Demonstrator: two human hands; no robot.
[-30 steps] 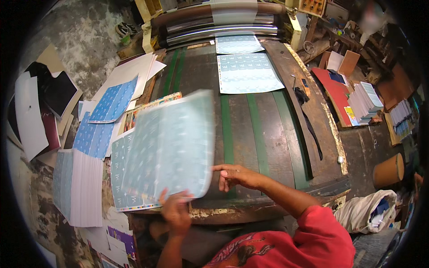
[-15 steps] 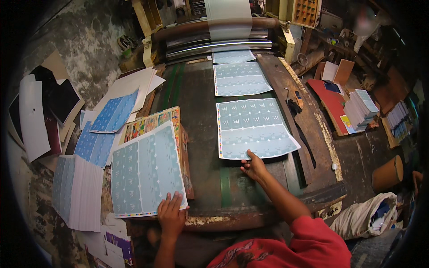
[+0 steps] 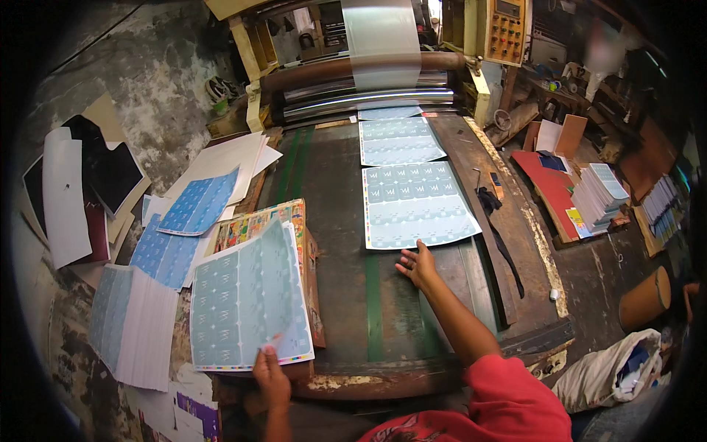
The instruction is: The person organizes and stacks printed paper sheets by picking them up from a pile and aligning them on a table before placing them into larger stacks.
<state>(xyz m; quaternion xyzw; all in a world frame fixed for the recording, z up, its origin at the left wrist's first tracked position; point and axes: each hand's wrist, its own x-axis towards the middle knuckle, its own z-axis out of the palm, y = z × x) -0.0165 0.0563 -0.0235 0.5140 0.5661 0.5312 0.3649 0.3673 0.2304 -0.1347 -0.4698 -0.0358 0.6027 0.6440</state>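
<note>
My left hand (image 3: 272, 377) is at the front edge of a stack of pale blue-green printed sheets (image 3: 232, 309). Its thumb and fingers pinch the top sheet near the right corner, and that sheet's right side curls up off the stack. On the dark machine table, my right hand (image 3: 417, 265) has its fingers apart at the front edge of the nearest printed sheet (image 3: 420, 214). A fingertip is at that edge; whether it touches is unclear. A second printed sheet (image 3: 401, 141) lies beyond, its near edge close to the first sheet's far edge.
Metal rollers (image 3: 368, 99) with a hanging clear film (image 3: 383, 44) stand at the table's far end. A long bar (image 3: 471, 221) runs along the right, with a black strap (image 3: 501, 236) beside it. Blue printed sheets (image 3: 158, 254) and a thick paper stack (image 3: 143, 331) lie left.
My left hand has gone from lying flat on the stack to pinching its top sheet, now curled up. My right hand's fingers have opened from a pinch on the nearest sheet's edge. The view has shifted.
</note>
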